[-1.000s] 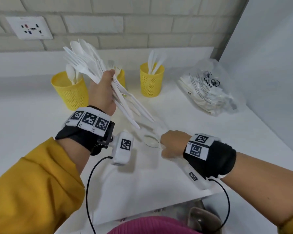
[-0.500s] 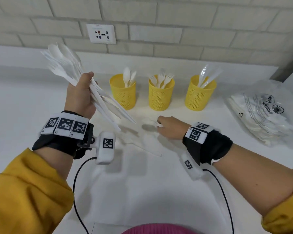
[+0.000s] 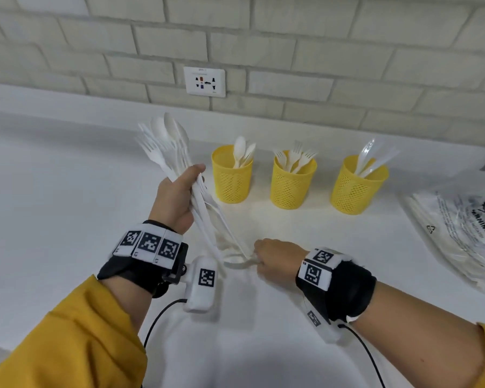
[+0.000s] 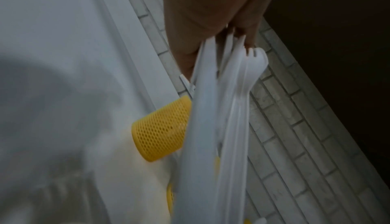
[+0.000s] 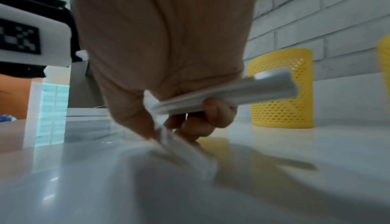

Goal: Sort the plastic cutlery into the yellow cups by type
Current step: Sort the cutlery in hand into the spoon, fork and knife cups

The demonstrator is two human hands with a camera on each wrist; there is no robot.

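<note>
The head view looks down from above at the white surface (image 3: 67, 219), facing its back edge. Both wrist views sit low and close, sharing the left yellow cup (image 3: 230, 175) (image 4: 160, 127) (image 5: 281, 89).

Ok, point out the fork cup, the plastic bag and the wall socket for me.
fork cup (image 3: 290, 189): head view, on its mesh wall.
plastic bag (image 3: 459, 233): head view, on its printed top face.
wall socket (image 3: 204, 82): head view, on the middle of its white plate.
</note>
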